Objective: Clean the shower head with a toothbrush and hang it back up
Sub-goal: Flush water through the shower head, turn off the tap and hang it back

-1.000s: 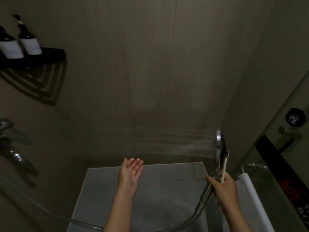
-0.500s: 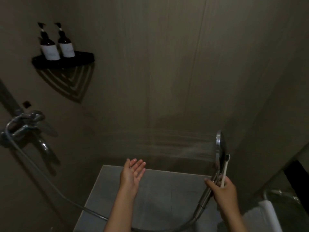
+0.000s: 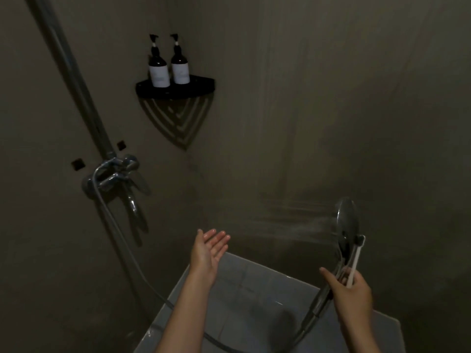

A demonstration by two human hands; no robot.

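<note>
1. While your right hand [image 3: 353,299] grips the handle and the white toothbrush [image 3: 355,261] together, the shower head [image 3: 347,225] stands upright above your fist, over the right side of the grey tiled floor [image 3: 254,289], its face turned left.
2. Thin water jets [image 3: 305,222] leave that face leftward, toward your left hand [image 3: 207,250].
3. Your left hand is spread wide, palm up, fingers straight and wet, holding nothing, well apart from the shower head.
4. The toothbrush lies along the handle, its bristle end just beside the head's lower rim.
5. The hose [image 3: 119,238] runs from the handle across the floor and up to the wall mixer [image 3: 112,174] on the left.
6. Two dark pump bottles [image 3: 159,70] stand side by side on the black corner shelf [image 3: 175,89], towards its left end.
</note>
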